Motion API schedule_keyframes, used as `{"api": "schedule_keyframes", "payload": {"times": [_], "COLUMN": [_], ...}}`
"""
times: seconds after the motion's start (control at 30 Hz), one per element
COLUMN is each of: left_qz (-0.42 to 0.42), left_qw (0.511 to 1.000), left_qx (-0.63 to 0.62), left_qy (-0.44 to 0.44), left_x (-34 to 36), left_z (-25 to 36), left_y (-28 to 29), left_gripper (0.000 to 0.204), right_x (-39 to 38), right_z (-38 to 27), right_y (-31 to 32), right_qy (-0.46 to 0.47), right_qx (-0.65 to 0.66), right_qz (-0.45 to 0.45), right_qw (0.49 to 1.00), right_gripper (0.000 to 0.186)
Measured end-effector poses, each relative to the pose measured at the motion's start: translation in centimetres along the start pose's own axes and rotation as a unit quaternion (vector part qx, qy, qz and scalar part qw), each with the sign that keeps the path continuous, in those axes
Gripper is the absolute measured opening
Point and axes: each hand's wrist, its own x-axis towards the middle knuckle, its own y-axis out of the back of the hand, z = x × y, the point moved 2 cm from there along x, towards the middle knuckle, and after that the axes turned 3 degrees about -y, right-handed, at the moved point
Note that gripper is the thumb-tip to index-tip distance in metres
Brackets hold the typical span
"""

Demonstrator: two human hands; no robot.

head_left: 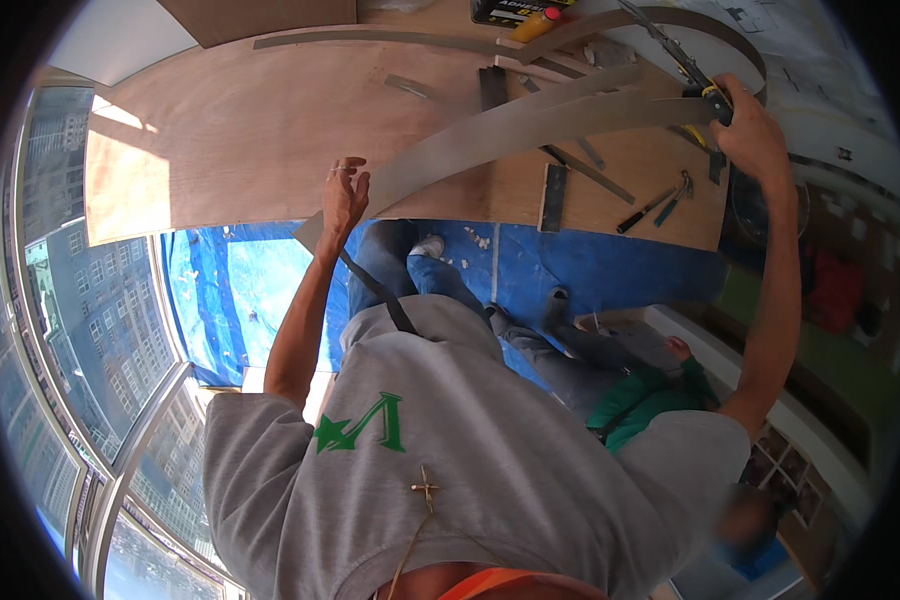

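Note:
My right hand, raised at the far right, is closed on the handle of a pair of snips with black and yellow parts. Their long, narrow metal end points up and left. A long grey, flexible strip bows across the board, its right end reaching my right hand. Whether those fingers also pinch the strip is hidden. Near the strip's left end is my left hand, with loosely bent fingers and the thumb apart. The strip runs behind that wrist, and its corner shows beyond the forearm.
A wooden board carries a hammer, offcuts and thin dark strips. A yellow bottle stands at its far edge. Blue sheeting covers the floor. Another person in a green top is close at my right. Windows line the left.

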Motion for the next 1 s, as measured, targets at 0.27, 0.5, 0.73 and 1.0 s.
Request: {"api": "schedule_keyframes", "payload": {"times": [0.27, 0.5, 0.73, 1.0], "left_qz": [-0.210, -0.279, -0.418, -0.481], "left_qw": [0.941, 0.947, 0.905, 0.754], "left_qx": [0.265, 0.159, 0.011, -0.427], "left_qy": [-0.014, 0.027, 0.077, 0.135], "left_x": [-8.5, -8.7, -5.3, 1.2], "left_z": [-10.3, -15.7, -16.2, -11.2], "left_y": [5.3, 8.3, 12.6, 15.7], "left_gripper": [0.066, 0.049, 0.025, 0.022], "right_x": [-1.6, -0.7, 0.0, -1.0], "right_z": [-1.0, -2.2, -5.7, -10.4], "right_y": [-14.9, -21.2, -24.7, -24.5], "right_qy": [-0.017, -0.128, -0.165, -0.193], "right_qx": [-0.034, -0.046, -0.079, 0.038], "right_qz": [0.029, 0.005, -0.060, 0.053], "right_qw": [0.999, 0.991, 0.981, 0.979], "right_gripper": [0.054, 0.059, 0.066, 0.062]}}
